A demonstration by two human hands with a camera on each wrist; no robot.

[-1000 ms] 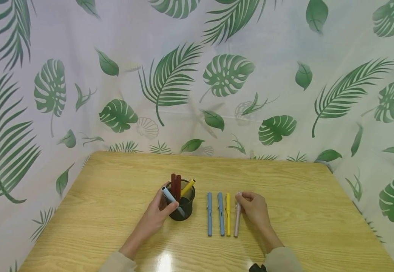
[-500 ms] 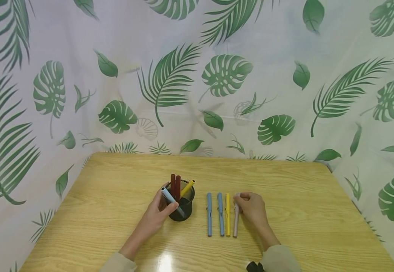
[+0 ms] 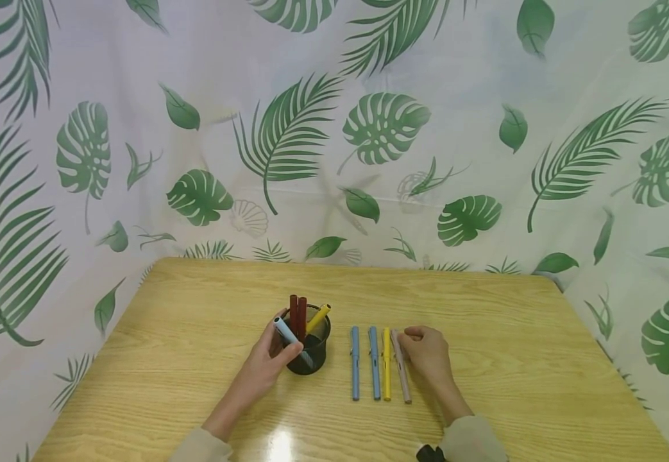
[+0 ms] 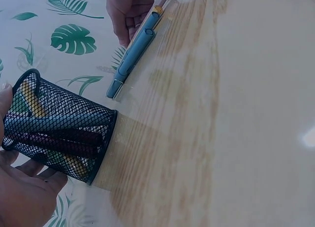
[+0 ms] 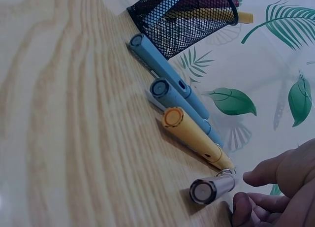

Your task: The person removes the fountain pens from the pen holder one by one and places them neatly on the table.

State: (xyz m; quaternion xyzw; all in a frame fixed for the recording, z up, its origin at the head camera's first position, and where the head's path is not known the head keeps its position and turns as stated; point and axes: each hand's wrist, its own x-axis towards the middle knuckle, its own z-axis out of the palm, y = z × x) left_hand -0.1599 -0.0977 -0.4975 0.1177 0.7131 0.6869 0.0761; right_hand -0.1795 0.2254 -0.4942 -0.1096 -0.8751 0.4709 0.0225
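Note:
My left hand (image 3: 263, 362) grips the black mesh pen cup (image 4: 64, 123) round its side, thumb at the near rim. In the cup stand two dark red pens (image 3: 297, 314), a light blue pen (image 3: 285, 330) and a yellow pen (image 3: 318, 319). On the table, a blue pen (image 3: 355, 366), a second blue pen (image 3: 375, 366) and another yellow pen (image 3: 387, 369) lie side by side. A pinkish-grey pen (image 3: 403, 378) lies slanted, its far end close against the yellow one. Beside that end is my right hand (image 3: 428, 353), thumb and forefinger apart with nothing between them.
The wooden table (image 3: 224, 289) is bounded at the back and sides by a leaf-printed cloth (image 3: 311, 212). A small black object (image 3: 430, 453) shows by the right sleeve at the front edge.
The pinkish-grey pen's far end has swung left toward the yellow pen, and its near end slightly right. My right hand has shifted a little left and let go of it. The left hand stays.

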